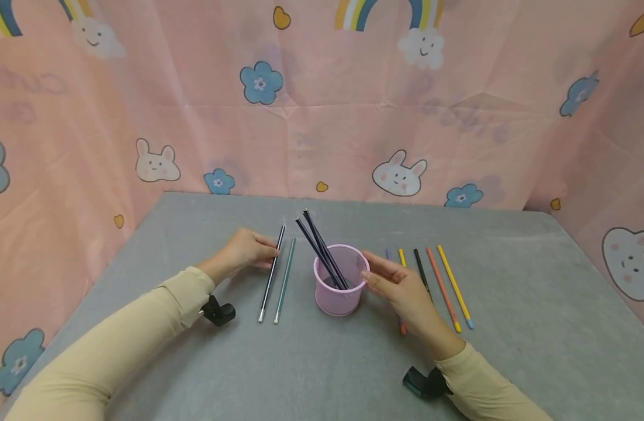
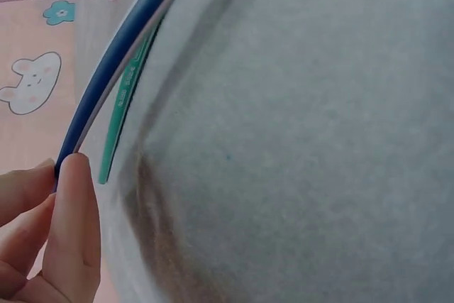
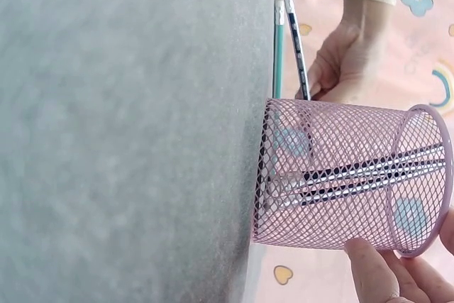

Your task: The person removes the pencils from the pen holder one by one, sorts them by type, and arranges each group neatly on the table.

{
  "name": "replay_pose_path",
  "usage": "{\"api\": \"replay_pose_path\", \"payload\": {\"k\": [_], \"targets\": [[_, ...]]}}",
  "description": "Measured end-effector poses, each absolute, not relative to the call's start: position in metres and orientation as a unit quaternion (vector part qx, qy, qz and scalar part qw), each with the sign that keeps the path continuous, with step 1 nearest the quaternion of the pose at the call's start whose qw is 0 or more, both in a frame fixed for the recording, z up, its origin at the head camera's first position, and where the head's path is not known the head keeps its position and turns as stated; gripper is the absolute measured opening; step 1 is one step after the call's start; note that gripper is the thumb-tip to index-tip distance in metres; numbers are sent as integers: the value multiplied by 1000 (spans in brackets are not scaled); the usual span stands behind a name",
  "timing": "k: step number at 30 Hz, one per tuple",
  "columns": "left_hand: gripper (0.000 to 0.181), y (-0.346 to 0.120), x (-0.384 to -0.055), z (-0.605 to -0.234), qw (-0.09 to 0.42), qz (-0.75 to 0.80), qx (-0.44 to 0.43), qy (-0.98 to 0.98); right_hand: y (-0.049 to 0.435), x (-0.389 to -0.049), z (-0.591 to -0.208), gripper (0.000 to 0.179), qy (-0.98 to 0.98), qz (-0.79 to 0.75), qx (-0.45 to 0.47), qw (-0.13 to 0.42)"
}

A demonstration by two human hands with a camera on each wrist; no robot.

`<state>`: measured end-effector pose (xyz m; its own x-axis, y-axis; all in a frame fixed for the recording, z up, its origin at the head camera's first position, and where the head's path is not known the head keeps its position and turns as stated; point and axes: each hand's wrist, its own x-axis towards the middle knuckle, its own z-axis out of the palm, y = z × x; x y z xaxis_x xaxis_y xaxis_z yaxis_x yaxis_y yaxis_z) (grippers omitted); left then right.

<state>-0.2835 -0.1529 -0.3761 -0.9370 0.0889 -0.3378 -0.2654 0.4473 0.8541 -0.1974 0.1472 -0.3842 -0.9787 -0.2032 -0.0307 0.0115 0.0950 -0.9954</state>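
My left hand [image 1: 244, 252] pinches a dark blue pencil [image 1: 271, 278] between thumb and fingers near its far end. In the left wrist view that pencil [image 2: 117, 54] stands off the tabletop, with its shadow apart from it. A teal pencil [image 1: 285, 280] lies on the table just right of it. My right hand [image 1: 408, 295] holds the right side of a pink mesh pencil cup [image 1: 339, 303] near the rim, thumb and fingers against the wall. The cup stands upright, and dark pencils [image 1: 314, 242] lean leftward inside it. Their lower ends show through the mesh in the right wrist view.
Right of the cup lie several coloured pencils on the grey table [image 1: 322, 374]: a yellow pencil [image 1: 455, 286], an orange-red pencil [image 1: 443, 289], a black pencil [image 1: 421, 269] and others partly behind my right hand. A pink printed curtain [image 1: 322, 134] hangs behind the table.
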Motion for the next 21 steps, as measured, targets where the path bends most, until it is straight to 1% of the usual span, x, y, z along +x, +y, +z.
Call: {"api": "replay_pose_path", "payload": {"k": [13, 21], "targets": [[20, -147, -289, -386, 163, 495, -85, 849, 147, -196, -383, 54, 735, -670, -60, 84], [20, -147, -289, -390, 164, 499, -87, 846, 147, -197, -383, 54, 738, -667, -56, 81]]}}
